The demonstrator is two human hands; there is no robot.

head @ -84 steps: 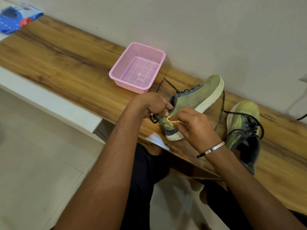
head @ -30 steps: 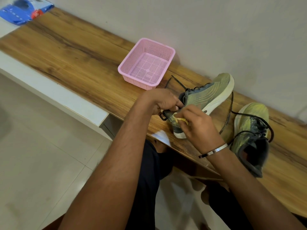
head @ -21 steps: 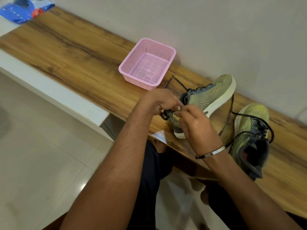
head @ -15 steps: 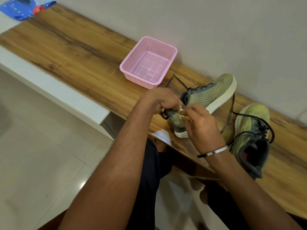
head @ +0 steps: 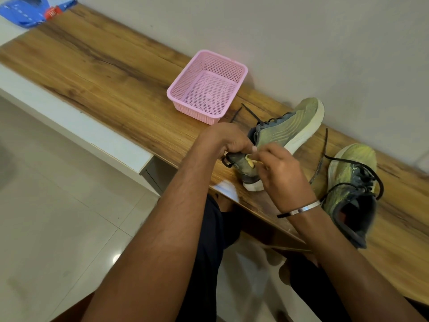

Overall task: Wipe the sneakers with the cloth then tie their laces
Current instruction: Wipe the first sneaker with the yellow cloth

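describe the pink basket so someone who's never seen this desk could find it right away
Start at the long wooden desk running along the wall. The pink basket sits on it by the wall, just left of the sneaker lying on its side. It is the only pink, mesh-sided thing there.

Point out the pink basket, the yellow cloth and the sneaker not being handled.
pink basket (head: 241,70): head view, far rim.
yellow cloth (head: 250,161): head view, exposed fold.
sneaker not being handled (head: 355,159): head view, toe upper.

Both forearms are bare, without sleeves. A thin silver bangle (head: 301,209) circles the right wrist, a dark thread band beside it. Dark trousers (head: 209,240) cover the legs.
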